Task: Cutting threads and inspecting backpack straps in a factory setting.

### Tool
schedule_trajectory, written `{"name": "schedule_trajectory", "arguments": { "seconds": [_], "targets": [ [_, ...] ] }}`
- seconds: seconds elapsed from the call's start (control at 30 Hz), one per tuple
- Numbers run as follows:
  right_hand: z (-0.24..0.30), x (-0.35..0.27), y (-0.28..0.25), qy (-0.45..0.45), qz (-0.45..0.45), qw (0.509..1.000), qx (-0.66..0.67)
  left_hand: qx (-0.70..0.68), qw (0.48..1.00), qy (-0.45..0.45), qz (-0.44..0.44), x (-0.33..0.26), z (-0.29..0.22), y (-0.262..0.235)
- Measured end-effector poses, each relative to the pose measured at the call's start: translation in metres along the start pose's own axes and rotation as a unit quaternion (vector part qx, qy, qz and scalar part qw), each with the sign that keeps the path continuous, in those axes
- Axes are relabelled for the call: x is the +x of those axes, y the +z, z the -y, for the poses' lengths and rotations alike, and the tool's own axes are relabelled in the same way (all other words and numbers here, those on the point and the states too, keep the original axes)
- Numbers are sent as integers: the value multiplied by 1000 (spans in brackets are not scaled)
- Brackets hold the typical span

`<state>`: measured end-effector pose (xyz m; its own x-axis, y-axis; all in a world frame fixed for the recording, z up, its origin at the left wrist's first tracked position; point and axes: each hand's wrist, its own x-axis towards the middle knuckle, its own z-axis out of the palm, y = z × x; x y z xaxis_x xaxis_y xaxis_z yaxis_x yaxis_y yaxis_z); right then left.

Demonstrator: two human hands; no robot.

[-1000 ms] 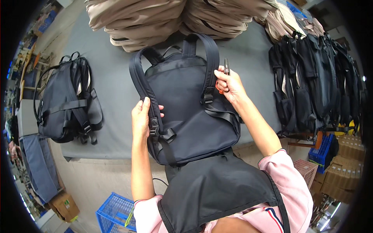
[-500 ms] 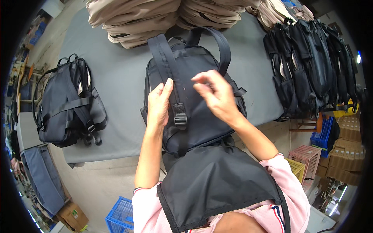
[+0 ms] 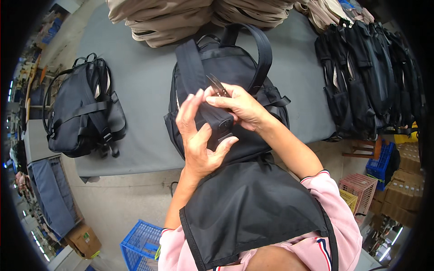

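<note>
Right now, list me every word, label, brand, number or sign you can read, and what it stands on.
None can be read.
Backpack shoulder strap, dark end patch: any mark is too small to read.
Thread snips in the right hand: no readable marking.
Stacked cardboard cartons at right: pale patches, too small to read.
Cardboard box at lower left: green patch, too small to read.

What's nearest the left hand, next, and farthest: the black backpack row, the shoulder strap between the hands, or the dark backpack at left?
Head view:
1. Shoulder strap, beside the left hand.
2. Dark backpack, left on the table.
3. Black backpack row, far right.
</note>
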<state>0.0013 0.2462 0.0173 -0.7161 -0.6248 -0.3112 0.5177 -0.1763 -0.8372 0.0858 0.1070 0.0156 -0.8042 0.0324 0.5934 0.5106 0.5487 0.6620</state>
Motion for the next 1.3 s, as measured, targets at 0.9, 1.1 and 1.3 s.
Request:
{"name": "schedule_trajectory", "arguments": {
  "seconds": [0.9, 1.1, 1.3],
  "targets": [
    [6, -83, 4, -289, -201, 809, -470, -222, 947, -212, 97, -4, -1, 7],
    [7, -84, -2, -285, -170, 774, -539, -147, 964, -181, 128, 0, -2, 8],
    [4, -81, -3, -340, -181, 704, -597, -111, 973, -134, 149, -2, 1, 8]
  ]
}}
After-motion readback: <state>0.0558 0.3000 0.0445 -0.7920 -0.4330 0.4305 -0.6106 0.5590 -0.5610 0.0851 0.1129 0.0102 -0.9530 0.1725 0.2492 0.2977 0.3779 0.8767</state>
